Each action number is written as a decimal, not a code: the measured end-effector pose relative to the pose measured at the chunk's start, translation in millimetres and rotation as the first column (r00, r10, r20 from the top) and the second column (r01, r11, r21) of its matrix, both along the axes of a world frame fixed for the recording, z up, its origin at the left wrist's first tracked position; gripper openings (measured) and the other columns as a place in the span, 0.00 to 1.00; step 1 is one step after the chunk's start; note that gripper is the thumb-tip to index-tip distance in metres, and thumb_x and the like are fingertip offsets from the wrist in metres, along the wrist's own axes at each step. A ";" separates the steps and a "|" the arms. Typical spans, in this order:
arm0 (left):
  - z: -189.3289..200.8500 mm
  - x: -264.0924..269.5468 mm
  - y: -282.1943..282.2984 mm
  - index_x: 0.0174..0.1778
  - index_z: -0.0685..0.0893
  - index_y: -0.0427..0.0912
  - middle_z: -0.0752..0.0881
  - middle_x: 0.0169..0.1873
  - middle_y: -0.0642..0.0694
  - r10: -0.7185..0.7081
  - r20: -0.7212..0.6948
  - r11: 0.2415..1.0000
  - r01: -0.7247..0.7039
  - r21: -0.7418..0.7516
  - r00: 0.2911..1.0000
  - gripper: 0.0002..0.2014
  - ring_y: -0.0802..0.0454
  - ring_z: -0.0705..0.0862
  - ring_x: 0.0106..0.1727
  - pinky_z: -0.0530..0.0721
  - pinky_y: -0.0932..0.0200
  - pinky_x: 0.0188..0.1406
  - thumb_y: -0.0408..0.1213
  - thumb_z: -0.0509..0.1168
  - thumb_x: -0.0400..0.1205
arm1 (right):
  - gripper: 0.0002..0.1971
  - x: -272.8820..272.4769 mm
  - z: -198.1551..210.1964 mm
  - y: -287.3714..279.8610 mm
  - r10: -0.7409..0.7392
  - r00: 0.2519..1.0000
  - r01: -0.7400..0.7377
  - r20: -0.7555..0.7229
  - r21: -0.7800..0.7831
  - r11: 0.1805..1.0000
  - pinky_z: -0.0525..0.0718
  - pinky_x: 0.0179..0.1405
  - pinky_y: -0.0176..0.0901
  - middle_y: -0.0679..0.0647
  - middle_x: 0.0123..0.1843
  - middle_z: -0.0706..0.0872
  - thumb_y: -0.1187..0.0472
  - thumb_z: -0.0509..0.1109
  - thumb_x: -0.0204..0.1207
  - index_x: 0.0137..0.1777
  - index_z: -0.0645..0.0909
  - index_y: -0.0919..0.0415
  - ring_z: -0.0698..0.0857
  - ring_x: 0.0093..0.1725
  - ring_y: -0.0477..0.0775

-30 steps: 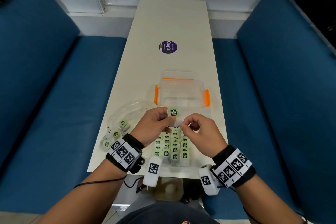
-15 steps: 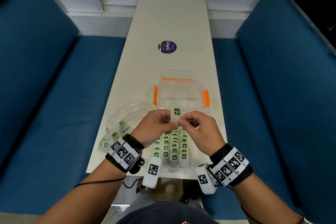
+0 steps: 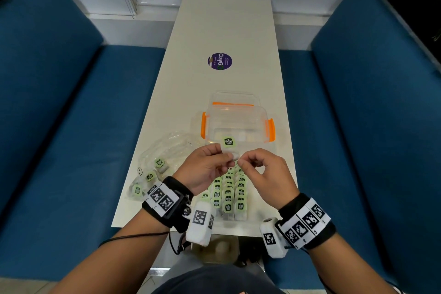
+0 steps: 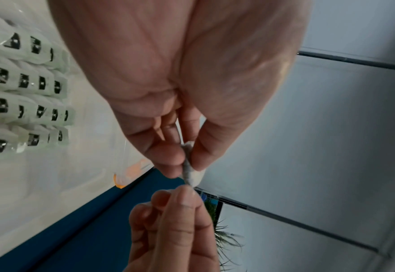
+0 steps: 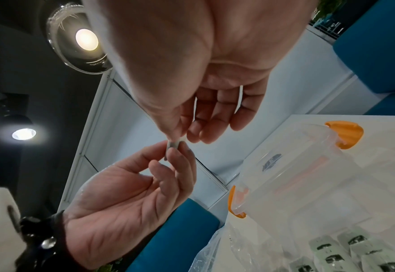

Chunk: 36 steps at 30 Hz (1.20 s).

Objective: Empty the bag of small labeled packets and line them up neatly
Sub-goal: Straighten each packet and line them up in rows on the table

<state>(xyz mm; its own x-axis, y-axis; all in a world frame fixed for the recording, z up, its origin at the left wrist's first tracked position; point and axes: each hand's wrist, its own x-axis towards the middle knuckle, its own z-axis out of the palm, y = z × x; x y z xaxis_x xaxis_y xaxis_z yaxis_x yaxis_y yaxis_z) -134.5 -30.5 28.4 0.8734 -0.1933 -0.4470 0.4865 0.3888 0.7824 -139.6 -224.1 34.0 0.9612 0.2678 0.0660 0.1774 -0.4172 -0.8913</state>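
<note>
Above the table my left hand pinches a small white packet whose green label stands upright. My right hand pinches the same packet's near end between thumb and forefinger. The left wrist view shows the packet edge-on between my left thumb and forefinger, with the right fingertips at its tip. Seen from the right wrist, the packet sits between both hands. Rows of packets lie below my hands. To the left, the clear bag still holds a few packets.
A clear plastic container with orange latches stands just beyond my hands. A round purple sticker is farther up the white table. Blue bench seats flank the table on both sides.
My right hand has moved in from beside the packet and now pinches its end. The left hand keeps the packet raised in about the same spot.
</note>
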 end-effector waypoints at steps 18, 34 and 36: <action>-20.0 -2.3 -5.5 0.48 0.87 0.40 0.89 0.36 0.48 -0.126 0.179 0.910 0.042 0.412 0.976 0.04 0.52 0.87 0.38 0.84 0.62 0.38 0.32 0.75 0.82 | 0.07 23.7 -25.6 -3.9 0.020 0.967 -0.005 -0.254 0.062 0.998 0.84 0.43 0.51 0.50 0.35 0.87 0.54 0.76 0.82 0.42 0.88 0.51 0.83 0.37 0.53; -120.3 -34.1 71.3 0.58 0.84 0.46 0.87 0.47 0.51 -0.242 -0.270 0.351 0.344 0.871 0.932 0.12 0.55 0.86 0.47 0.84 0.58 0.47 0.44 0.74 0.81 | 0.14 37.0 -163.5 -21.7 -0.379 0.834 0.134 -0.401 -0.520 0.844 0.81 0.41 0.50 0.56 0.37 0.84 0.59 0.67 0.86 0.38 0.80 0.65 0.82 0.39 0.61; -126.4 -40.4 72.5 0.60 0.82 0.47 0.88 0.45 0.51 -0.257 -0.305 0.324 0.380 0.867 0.917 0.13 0.55 0.87 0.47 0.86 0.56 0.52 0.42 0.73 0.81 | 0.13 39.2 -167.8 -18.6 -0.394 0.820 0.136 -0.414 -0.528 0.838 0.82 0.42 0.51 0.57 0.39 0.85 0.59 0.66 0.86 0.42 0.82 0.65 0.84 0.42 0.62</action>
<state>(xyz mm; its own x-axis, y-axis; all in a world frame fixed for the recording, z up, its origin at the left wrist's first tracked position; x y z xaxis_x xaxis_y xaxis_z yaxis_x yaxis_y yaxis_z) -174.9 42.0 -98.0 0.7829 0.1194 -0.6106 0.4964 -0.7115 0.4974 -100.4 -242.8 -133.9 0.8615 -0.1296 -0.4910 -0.4064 -0.7557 -0.5136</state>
